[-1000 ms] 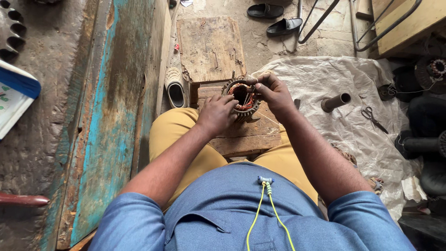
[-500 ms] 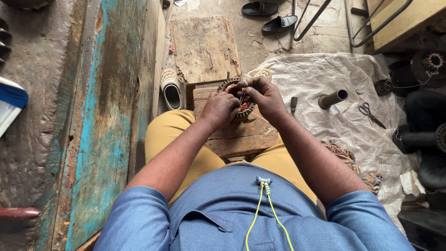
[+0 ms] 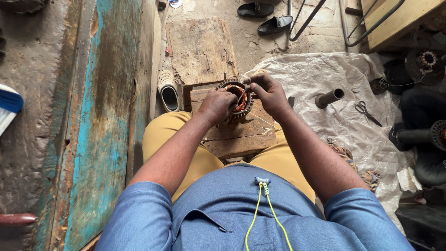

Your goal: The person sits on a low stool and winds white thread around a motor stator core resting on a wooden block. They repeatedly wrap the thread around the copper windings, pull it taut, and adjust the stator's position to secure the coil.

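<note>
A round metal motor stator (image 3: 238,100) with copper windings inside stands on a low wooden block (image 3: 237,139) between my knees. My left hand (image 3: 217,105) grips the stator's left rim and steadies it. Over its right rim, my right hand (image 3: 268,93) pinches something thin at the copper coil inside the bore; what sits between the fingertips is too small to make out.
A worn wooden board (image 3: 200,49) lies beyond the stator. A white sack cloth (image 3: 334,107) to the right carries a metal pipe piece (image 3: 329,98) and scissors (image 3: 367,112). Dark motor parts (image 3: 418,135) line the right edge. A peeling blue-painted plank (image 3: 100,116) runs along the left, a shoe (image 3: 168,90) beside it.
The view has shifted slightly. My right hand has moved from over the stator's top to its right rim, fingers pinching at the winding. The left hand keeps its hold.
</note>
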